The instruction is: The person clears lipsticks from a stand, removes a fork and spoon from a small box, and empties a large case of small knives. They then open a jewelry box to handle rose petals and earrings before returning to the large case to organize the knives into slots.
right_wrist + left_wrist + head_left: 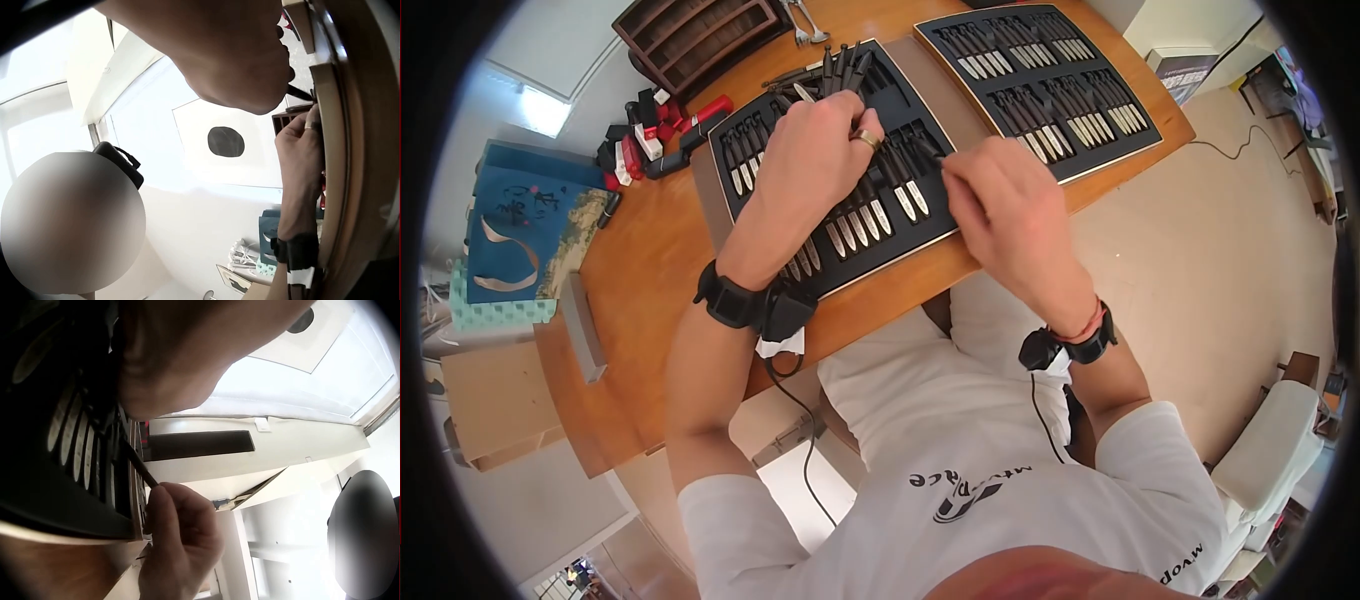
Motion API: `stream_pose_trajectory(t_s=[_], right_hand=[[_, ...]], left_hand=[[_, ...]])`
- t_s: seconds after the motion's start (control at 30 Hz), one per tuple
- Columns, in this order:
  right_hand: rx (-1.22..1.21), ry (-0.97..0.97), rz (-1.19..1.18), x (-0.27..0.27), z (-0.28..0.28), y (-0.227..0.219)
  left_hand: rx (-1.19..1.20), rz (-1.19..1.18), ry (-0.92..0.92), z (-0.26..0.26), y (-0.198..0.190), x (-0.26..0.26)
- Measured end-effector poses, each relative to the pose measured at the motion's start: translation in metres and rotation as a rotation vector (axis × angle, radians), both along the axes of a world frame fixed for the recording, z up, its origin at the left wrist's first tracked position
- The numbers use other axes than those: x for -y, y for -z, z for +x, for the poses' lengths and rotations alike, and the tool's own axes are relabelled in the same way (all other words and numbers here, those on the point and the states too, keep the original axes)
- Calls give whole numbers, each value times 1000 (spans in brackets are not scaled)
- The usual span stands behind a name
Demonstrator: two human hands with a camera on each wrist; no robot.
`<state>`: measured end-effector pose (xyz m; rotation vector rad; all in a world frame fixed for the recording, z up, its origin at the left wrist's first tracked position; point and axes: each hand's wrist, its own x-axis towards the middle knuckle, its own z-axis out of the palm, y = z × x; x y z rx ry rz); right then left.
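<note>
My left hand (815,145) grips a bunch of dark-handled knives (845,72), their handles poking up past its knuckles, over a black foam tray (925,228). Fingertips of my right hand (1010,200) pinch one slim dark handle (928,150) at the tray's right side. In the left wrist view that handle (145,471) slants away from the pinching fingers toward the slots. Rows of knives with silvery blades (860,222) fill slots in the tray. More dark pieces lie loosely behind the left hand, which partly hides them.
A second black tray (1065,70) full of similar knives sits at the right. Beyond are a brown wooden compartment rack (695,45) and a pair of metal utensils (805,22). Red and black small boxes (650,135) crowd the left, near a blue gift bag (520,220).
</note>
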<state>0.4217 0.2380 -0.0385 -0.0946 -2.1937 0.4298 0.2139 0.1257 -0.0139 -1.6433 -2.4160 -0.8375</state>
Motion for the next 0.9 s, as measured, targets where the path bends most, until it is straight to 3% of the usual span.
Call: stream_pose_trajectory(t_s=[0.23,0.3,0.43,0.63,0.67,0.73,0.9], right_hand=[[-20,-11,-35,6,-2,19],[1,-25,-59,7,-2,16],[35,-21,-81,9,3,15],[-31,-35,-54,7,6,22],[-35,-54,-41,6,6,22],[-42,-67,-29,4,6,20],[-46,-88,-73,3,7,23]], left_hand=[[26,54,-138,16,-46,17],[205,-8,130,6,-55,26],[480,-276,328,-9,-70,35],[619,-486,464,-23,-68,32],[620,-488,465,-25,-67,32],[876,-385,490,-31,-67,33],[973,-359,507,-41,-58,32]])
